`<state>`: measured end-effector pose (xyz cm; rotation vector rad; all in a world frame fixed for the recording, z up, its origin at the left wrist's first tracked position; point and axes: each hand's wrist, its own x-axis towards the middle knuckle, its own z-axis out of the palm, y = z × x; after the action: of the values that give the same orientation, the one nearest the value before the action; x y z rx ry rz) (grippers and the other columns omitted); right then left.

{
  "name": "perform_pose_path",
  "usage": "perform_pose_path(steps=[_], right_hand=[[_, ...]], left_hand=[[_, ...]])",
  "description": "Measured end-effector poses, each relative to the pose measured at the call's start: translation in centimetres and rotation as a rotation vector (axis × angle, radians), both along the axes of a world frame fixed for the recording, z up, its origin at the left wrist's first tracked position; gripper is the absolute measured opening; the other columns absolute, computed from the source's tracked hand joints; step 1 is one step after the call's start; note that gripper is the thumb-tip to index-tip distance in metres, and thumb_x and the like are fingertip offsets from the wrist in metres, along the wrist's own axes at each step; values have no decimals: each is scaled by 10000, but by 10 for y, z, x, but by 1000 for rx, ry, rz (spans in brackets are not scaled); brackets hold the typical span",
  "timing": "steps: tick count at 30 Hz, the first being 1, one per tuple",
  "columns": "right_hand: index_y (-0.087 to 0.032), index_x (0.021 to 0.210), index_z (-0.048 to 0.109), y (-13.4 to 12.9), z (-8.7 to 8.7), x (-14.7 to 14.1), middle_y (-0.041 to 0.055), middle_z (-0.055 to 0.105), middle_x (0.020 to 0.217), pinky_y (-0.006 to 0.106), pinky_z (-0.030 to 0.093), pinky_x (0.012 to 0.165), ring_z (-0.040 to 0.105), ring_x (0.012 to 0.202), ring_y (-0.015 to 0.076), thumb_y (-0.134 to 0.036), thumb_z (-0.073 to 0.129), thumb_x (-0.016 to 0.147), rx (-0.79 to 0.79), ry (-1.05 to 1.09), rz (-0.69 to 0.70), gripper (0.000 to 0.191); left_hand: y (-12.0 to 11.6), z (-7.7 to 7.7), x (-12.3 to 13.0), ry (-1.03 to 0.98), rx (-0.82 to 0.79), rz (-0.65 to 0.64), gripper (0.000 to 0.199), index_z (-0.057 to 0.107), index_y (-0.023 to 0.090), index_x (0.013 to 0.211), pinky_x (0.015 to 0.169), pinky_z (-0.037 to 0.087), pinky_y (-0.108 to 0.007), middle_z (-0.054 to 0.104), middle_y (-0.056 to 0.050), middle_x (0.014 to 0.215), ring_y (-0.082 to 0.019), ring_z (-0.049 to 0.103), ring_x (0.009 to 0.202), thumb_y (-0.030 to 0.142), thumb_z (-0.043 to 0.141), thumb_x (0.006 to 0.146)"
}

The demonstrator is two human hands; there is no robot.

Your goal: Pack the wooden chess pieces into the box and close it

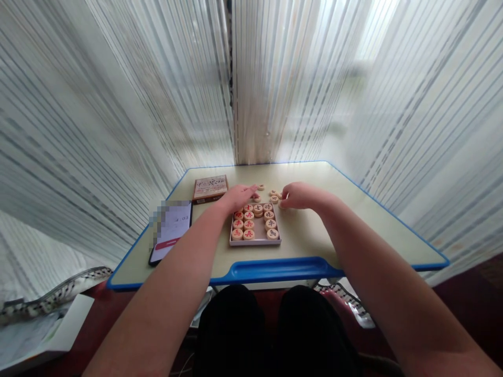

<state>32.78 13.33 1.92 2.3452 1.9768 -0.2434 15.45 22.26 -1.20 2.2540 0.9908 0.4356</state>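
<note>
A shallow white box tray stands in front of me, holding round wooden xiangqi pieces with red characters on the left and dark ones on the right. Part of its middle shows bare bottom. My left hand reaches over the tray's far left corner, fingers stretched and apart, the tips by a loose xiangqi piece. Beyond the far right corner, my right hand is closed in a pinch on another xiangqi piece, partly hidden by the fingers. Several loose pieces lie between both hands.
A printed box lid lies at the back left of the table. In front of it is a phone with its screen lit. The table has a blue edge and a blue front groove. Striped curtains hang close behind.
</note>
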Motion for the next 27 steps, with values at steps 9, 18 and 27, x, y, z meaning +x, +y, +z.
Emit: perform_pose_path(steps=[9, 18, 27], right_hand=[[-188, 989, 647, -5, 4, -3, 56, 664, 936, 250, 427, 568, 600, 747, 191, -334, 629, 617, -54, 46, 66, 400], [-229, 1109, 576, -5, 2, 5, 31, 647, 1006, 220, 413, 562, 595, 750, 159, -132, 573, 623, -31, 83, 95, 496], [-187, 878, 668, -1, 0, 1, 59, 660, 867, 250, 394, 561, 580, 715, 182, -386, 606, 644, -35, 6, 66, 313]], left_hand=[[0, -1, 0, 6, -4, 2, 557, 687, 120, 937, 864, 399, -308, 663, -96, 1018, -208, 576, 927, 504, 298, 831], [-2, 2, 0, 30, 36, -8, 522, 681, 112, 945, 868, 399, -297, 658, -99, 1030, -203, 574, 935, 430, 277, 855], [2, -2, 1, 21, 45, -34, 518, 678, 119, 933, 877, 396, -295, 658, -94, 1024, -195, 576, 920, 443, 282, 848]])
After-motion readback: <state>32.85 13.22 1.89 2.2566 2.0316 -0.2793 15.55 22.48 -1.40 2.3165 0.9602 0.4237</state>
